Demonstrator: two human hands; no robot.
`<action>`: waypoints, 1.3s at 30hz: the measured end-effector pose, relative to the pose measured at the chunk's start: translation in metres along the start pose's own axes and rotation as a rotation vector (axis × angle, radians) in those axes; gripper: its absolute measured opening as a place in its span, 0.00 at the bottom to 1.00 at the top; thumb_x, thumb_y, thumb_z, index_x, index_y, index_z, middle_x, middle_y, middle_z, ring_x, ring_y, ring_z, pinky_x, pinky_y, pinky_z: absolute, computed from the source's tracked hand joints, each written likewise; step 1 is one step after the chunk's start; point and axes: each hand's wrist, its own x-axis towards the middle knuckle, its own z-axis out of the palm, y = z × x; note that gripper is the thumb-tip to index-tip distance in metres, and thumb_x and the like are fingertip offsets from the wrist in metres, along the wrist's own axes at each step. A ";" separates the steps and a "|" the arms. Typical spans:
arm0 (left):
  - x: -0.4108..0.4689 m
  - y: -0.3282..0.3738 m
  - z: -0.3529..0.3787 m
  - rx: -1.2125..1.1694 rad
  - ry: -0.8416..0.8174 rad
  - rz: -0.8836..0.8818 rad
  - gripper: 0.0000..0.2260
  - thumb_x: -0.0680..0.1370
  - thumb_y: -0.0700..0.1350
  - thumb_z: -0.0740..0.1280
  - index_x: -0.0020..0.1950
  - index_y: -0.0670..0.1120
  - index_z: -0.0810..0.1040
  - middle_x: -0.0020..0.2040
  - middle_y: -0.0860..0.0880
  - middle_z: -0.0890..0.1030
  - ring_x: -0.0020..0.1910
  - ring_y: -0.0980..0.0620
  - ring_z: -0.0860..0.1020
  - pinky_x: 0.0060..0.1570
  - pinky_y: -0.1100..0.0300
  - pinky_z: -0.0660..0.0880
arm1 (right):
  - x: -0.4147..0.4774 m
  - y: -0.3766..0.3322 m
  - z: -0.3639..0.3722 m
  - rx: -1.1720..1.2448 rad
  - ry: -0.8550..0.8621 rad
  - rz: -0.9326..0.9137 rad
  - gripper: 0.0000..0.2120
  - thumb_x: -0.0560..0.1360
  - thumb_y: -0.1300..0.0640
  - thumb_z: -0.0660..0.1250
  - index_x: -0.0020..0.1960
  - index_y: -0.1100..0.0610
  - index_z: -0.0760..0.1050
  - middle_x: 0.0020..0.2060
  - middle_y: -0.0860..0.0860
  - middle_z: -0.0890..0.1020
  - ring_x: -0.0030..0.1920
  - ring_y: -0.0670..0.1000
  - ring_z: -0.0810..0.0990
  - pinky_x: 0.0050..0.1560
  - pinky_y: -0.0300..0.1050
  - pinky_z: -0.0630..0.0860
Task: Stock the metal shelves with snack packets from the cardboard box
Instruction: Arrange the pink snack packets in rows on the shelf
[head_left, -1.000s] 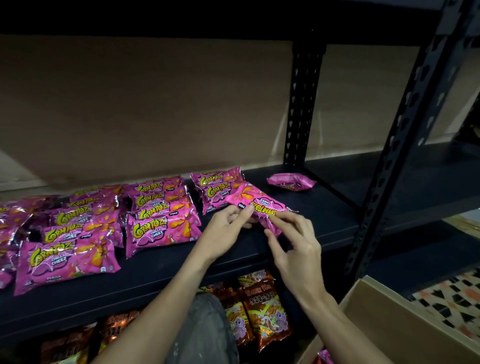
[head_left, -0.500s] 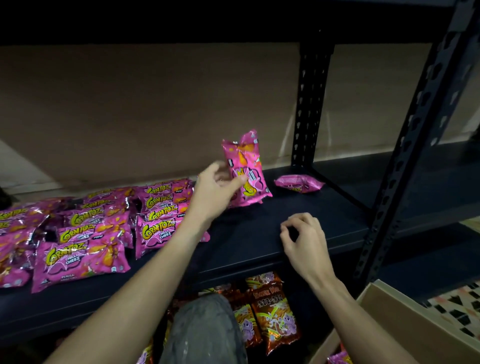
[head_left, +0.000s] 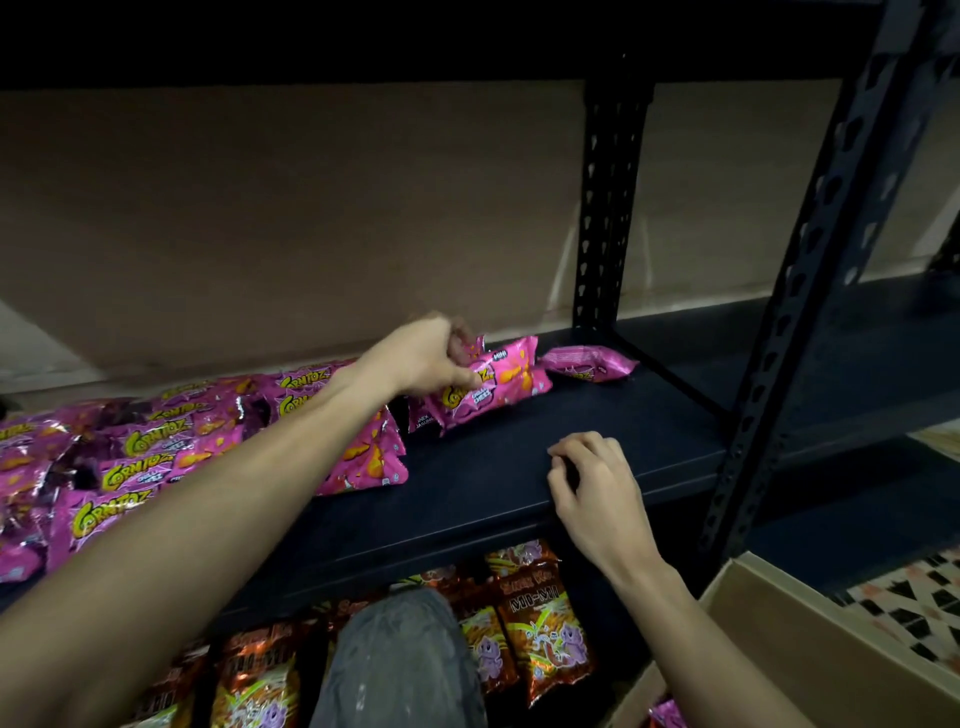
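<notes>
My left hand (head_left: 423, 356) reaches across the dark metal shelf (head_left: 519, 467) and pinches the left end of a pink snack packet (head_left: 501, 382), which lies tilted at the back of the shelf. Rows of the same pink packets (head_left: 150, 452) cover the shelf's left part. One more pink packet (head_left: 589, 364) lies alone near the rear post. My right hand (head_left: 597, 483) hovers over the shelf's front edge, fingers curled, holding nothing. The cardboard box (head_left: 810, 639) stands open at the lower right, with a pink packet (head_left: 667, 714) showing inside.
Black perforated shelf posts rise at the rear (head_left: 605, 208) and at the right front (head_left: 810, 270). Orange snack packets (head_left: 530, 618) fill the shelf below. My knee (head_left: 395, 665) is in front of them. Patterned floor tiles (head_left: 914, 603) show at the right.
My left hand carried the pink packet from upright in the air down onto the back of the shelf, laid on its side. My right hand stayed near the front edge.
</notes>
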 end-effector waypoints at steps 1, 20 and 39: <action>0.000 -0.002 0.003 0.024 -0.022 -0.001 0.23 0.70 0.48 0.78 0.61 0.43 0.76 0.49 0.50 0.83 0.48 0.50 0.82 0.52 0.53 0.78 | 0.000 0.000 0.000 -0.001 0.000 -0.003 0.08 0.79 0.59 0.66 0.55 0.58 0.81 0.51 0.49 0.79 0.54 0.49 0.74 0.58 0.45 0.73; -0.001 -0.028 0.021 0.208 0.046 0.049 0.16 0.74 0.50 0.75 0.58 0.48 0.77 0.43 0.57 0.79 0.48 0.53 0.79 0.53 0.52 0.78 | 0.001 0.001 0.001 0.005 -0.006 0.000 0.09 0.79 0.58 0.65 0.56 0.58 0.81 0.52 0.49 0.79 0.55 0.49 0.73 0.59 0.48 0.74; -0.006 -0.027 0.027 0.200 0.160 0.045 0.13 0.71 0.48 0.76 0.52 0.51 0.78 0.43 0.57 0.82 0.43 0.54 0.81 0.50 0.56 0.78 | 0.000 0.000 0.001 0.006 0.005 -0.001 0.08 0.79 0.59 0.66 0.55 0.58 0.81 0.52 0.49 0.79 0.54 0.48 0.73 0.58 0.47 0.74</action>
